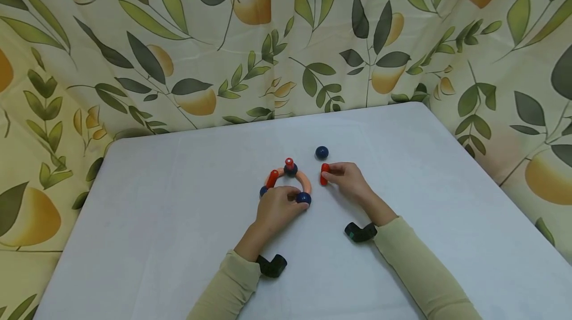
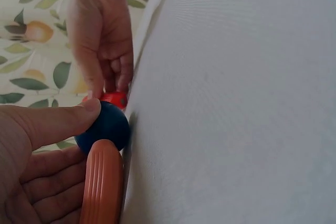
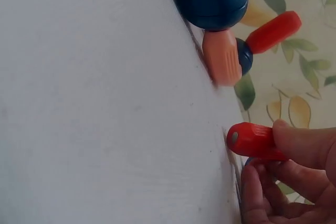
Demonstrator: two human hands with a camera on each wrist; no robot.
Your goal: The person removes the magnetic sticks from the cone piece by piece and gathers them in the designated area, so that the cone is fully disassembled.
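Observation:
My left hand point(image 1: 277, 209) pinches a dark blue ball point(image 1: 304, 197) between thumb and fingers. That ball joins curved orange pieces point(image 1: 305, 181) into a ring with other blue balls, partly hidden behind the hand. Two red rods stand up from it, one on the far ball point(image 1: 289, 163) and one on the left point(image 1: 272, 179). To the right of the ring, my right hand point(image 1: 350, 179) grips a separate red rod point(image 3: 254, 140) by thumb and fingers, close over the table. A round metal dot shows on that rod's end in the right wrist view.
A loose blue ball point(image 1: 321, 153) lies just beyond the right hand. The white table point(image 1: 178, 240) meets a leaf-and-fruit patterned cloth point(image 1: 313, 37) behind it. Black devices point(image 1: 361, 232) are worn at both wrists.

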